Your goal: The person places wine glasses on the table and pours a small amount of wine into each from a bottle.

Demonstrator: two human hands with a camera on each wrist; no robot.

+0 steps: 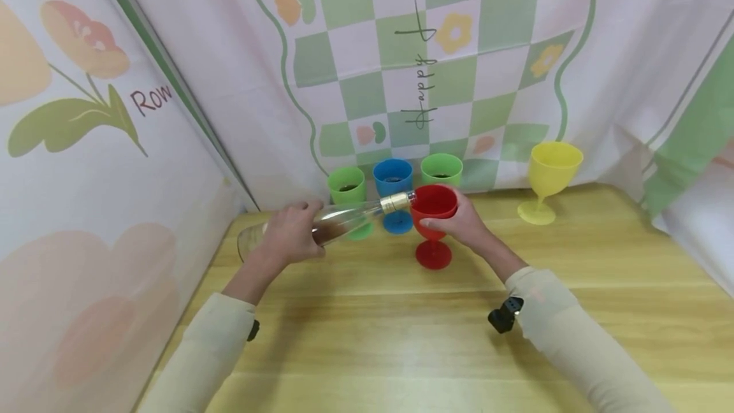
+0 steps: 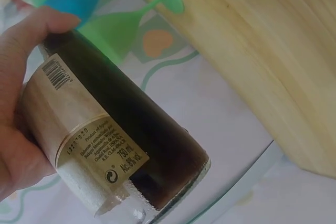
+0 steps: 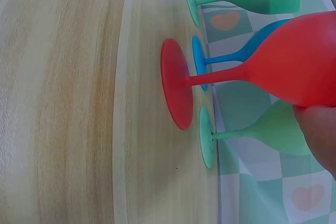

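Note:
My left hand grips a clear glass wine bottle round its body. The bottle lies tilted nearly flat, dark liquid inside, its gold-banded neck pointing right. Its mouth is at the rim of a red goblet; whether liquid flows cannot be made out. Around the goblet's bowl my right hand curls, thumb in front. In the left wrist view the bottle's back label faces the camera. The red goblet's foot appears at or just above the table in the right wrist view.
Behind the bottle stand a green goblet, a blue goblet and another green goblet, each with dark liquid. A yellow goblet stands at the right. Printed curtains hang behind and left of the wooden table.

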